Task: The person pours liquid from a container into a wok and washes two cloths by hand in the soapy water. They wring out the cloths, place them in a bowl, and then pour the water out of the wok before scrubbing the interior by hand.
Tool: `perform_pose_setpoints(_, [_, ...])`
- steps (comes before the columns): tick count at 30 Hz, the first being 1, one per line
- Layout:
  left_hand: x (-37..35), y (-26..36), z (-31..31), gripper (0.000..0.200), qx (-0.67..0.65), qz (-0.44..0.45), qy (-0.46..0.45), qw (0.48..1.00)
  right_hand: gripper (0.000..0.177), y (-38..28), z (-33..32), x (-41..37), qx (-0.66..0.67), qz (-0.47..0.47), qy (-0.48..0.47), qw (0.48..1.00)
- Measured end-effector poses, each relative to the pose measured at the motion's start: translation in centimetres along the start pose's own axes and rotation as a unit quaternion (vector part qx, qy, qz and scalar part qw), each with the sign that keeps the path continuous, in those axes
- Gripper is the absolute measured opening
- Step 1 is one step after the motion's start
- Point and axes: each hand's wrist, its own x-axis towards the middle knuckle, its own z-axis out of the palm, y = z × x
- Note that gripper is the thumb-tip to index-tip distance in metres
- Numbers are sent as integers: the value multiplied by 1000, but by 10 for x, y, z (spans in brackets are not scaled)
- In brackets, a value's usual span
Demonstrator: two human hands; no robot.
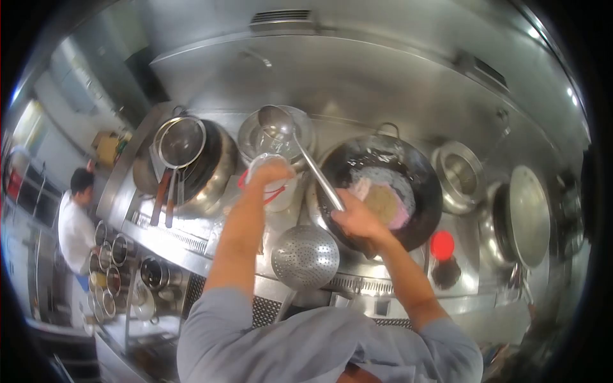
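My right hand [357,219] is wrapped round the long metal handle of a ladle [276,122], whose bowl hangs over a metal basin [305,126] at the back. My left hand [273,171] holds a clear container with a red rim [276,191] at the front edge of that basin; its fingers are partly blurred. Beside my right hand is a black wok [418,172] holding liquid, and in it lies pinkish and greenish-brown food [382,203]. A perforated metal skimmer [305,257] rests on the counter below my hands.
Two strainers [182,142] lie on a large pot at the left. A steel pot [460,177], a red-lidded jar [442,245] and a pale wok [529,216] are at the right. Several containers [119,249] stand at lower left, near a person in white [75,223].
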Motion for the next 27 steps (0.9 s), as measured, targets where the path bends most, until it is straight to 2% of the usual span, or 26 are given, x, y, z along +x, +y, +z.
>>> perform_pose_setpoints(1, [13, -22, 13, 65, 72, -3, -27, 997, 53, 7, -4, -16, -37, 39, 18, 998])
perform_pose_setpoints(2, [30, -51, 31, 65, 148, -3, -54, 987, 54, 32, -4, -31, -49, -27, 71, 996])
perform_pose_setpoints(3, [27, -65, 45, 60, 113, 10, -10, 994, 55, 58, -7, -48, -63, -90, 131, 985])
perform_pose_setpoints(4, [6, -43, 33, 52, 117, 1, -38, 992, 56, 62, -14, -72, -74, -48, 163, 983])
perform_pose_setpoints(6, [3, -73, 48, 38, 174, 20, 55, 983, 59, 68, -27, -131, -83, 50, 248, 964])
perform_pose_setpoints(7, [56, -199, 80, 29, 249, 272, 190, 910, 61, 94, -30, -157, -78, 42, 312, 946])
perform_pose_setpoints(8, [-16, -75, 30, 19, 174, 124, 189, 959, 61, 112, -36, -186, -97, 92, 350, 927])
perform_pose_setpoints(9, [-3, -108, 25, 19, 97, 67, 241, 964, 62, 126, -44, -212, -118, 138, 376, 909])
perform_pose_setpoints(11, [-47, -42, -18, 26, -67, -14, 270, 960, 61, 155, -52, -264, -149, 107, 492, 851])
perform_pose_setpoints(13, [-52, -40, -17, 33, -22, -66, 170, 983, 61, 180, -55, -311, -180, 120, 559, 800])
perform_pose_setpoints(15, [-61, -38, 27, 37, 42, 11, 152, 987, 60, 207, -50, -351, -186, 226, 588, 754])
perform_pose_setpoints(18, [-63, -32, 62, 36, 275, 99, 241, 925, 60, 237, -50, -400, -199, 364, 571, 708])
perform_pose_setpoints(19, [-61, -39, 68, 36, 264, 82, 237, 931, 60, 248, -54, -411, -206, 400, 554, 700])
perform_pose_setpoints(21, [-45, -67, 65, 35, 240, 40, 240, 940, 61, 281, -66, -427, -240, 408, 539, 697])
perform_pose_setpoints(24, [-45, -81, 47, 39, 132, -11, 328, 935, 61, 313, -95, -432, -269, 398, 514, 711])
perform_pose_setpoints(25, [-55, -68, 37, 45, -140, -97, 314, 934, 60, 320, -112, -430, -260, 402, 505, 719])
perform_pose_setpoints(27, [-52, -106, 26, 48, -120, -124, 346, 922, 59, 337, -127, -422, -236, 413, 470, 744])
